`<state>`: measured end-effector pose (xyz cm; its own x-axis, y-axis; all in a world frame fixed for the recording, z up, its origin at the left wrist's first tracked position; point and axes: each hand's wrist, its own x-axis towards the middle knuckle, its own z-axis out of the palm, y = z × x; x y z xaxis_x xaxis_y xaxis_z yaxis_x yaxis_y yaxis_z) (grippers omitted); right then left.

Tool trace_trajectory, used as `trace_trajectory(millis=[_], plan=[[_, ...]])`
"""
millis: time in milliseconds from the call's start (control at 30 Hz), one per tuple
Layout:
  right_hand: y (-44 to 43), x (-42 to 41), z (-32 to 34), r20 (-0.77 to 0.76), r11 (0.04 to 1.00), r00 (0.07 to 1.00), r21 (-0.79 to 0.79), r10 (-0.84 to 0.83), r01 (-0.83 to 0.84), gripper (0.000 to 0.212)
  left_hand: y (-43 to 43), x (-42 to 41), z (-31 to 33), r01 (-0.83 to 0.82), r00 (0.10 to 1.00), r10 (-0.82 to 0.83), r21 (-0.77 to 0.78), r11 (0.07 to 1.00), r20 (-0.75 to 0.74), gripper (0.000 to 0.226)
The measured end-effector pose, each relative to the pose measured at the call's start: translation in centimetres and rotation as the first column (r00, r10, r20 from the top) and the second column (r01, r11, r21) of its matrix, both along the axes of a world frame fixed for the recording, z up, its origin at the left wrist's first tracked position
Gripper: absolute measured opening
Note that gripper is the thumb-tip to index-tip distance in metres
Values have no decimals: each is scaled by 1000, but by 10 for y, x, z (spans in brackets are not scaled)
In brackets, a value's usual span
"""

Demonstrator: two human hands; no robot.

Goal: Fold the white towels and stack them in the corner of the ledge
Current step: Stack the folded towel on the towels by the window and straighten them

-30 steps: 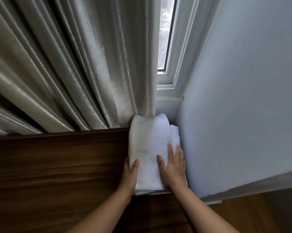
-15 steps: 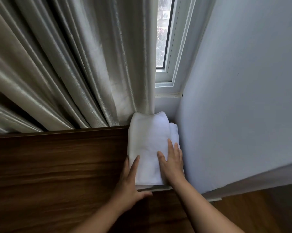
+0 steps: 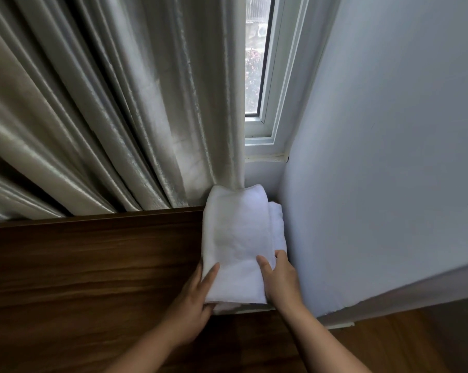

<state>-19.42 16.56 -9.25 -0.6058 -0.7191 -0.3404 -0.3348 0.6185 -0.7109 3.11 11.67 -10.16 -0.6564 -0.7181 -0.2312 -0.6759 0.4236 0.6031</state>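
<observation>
A stack of folded white towels (image 3: 238, 238) lies in the right corner of the dark wooden ledge (image 3: 93, 265), against the wall. The top towel covers most of a lower one, whose edge (image 3: 277, 222) shows on the right. My left hand (image 3: 197, 294) grips the stack's near left corner, thumb on top and fingers under the edge. My right hand (image 3: 280, 278) holds the near right side, thumb on the top towel and fingers curled over the right edge.
Heavy beige curtains (image 3: 106, 103) hang behind the ledge and touch the far end of the towels. A pale wall (image 3: 375, 157) borders the stack on the right. A narrow window (image 3: 257, 63) shows between curtain and wall. Wooden floor (image 3: 415, 343) lies at the lower right.
My right hand went from lying flat on the top towel to gripping its right edge. My left hand shifted back to the near left corner and closed on it.
</observation>
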Motion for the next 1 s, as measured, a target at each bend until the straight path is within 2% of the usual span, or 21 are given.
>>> trace_trajectory(millis=[67, 100, 167, 200, 267, 333, 400, 500, 633, 733, 833, 900, 933, 1000], plan=[[0, -4, 4, -50, 999, 999, -38, -13, 11, 53, 3, -5, 7, -99, 986, 122, 193, 976, -111, 91], [0, -8, 3, -89, 998, 995, -51, -49, 44, 54, 0, -9, 9, -171, 952, 238, 309, 936, -195, 94], [-3, -20, -6, -80, 996, 993, -32, -90, 87, 66, -12, -19, 14, -317, 797, 544, 585, 746, -262, 101], [-5, -24, -10, 9, 996, 996, -12, -85, 85, 75, -20, -25, 15, -340, 729, 643, 691, 638, -235, 106], [-13, -29, -20, 197, 999, 979, -5, -41, 43, 93, -32, -39, 12, -346, 694, 704, 786, 512, -153, 102], [-22, -36, -24, 238, 1000, 971, -21, -4, 9, 102, -35, -50, 5, -368, 655, 744, 802, 470, -136, 89], [-28, -42, -20, 210, 998, 976, -48, 48, -39, 95, -30, -59, 2, -401, 609, 778, 786, 470, -155, 91], [-28, -48, -14, 160, 993, 980, -33, 121, -118, 84, -22, -61, 1, -443, 608, 778, 745, 498, -158, 101], [-27, -48, -18, 158, 992, 980, -31, 123, -120, 91, -27, -58, -1, -445, 629, 764, 742, 502, -140, 85], [-28, -50, -23, 152, 994, 982, -4, 110, -110, 90, -28, -57, 2, -451, 632, 762, 732, 511, -142, 90], [-29, -44, -12, 118, 994, 988, 29, 100, -104, 87, -29, -56, 7, -447, 660, 738, 715, 538, -143, 83], [-30, -37, -3, -51, 992, 991, 27, 124, -123, 78, -32, -53, 10, -474, 690, 711, 659, 584, -134, 84], [-28, -30, 6, -208, 987, 965, 34, 163, -159, 75, -35, -51, 13, -487, 715, 689, 623, 612, -118, 87], [-25, -16, 13, -498, 948, 816, 44, 294, -314, 72, -38, -42, 23, -498, 777, 625, 533, 684, -77, 89]])
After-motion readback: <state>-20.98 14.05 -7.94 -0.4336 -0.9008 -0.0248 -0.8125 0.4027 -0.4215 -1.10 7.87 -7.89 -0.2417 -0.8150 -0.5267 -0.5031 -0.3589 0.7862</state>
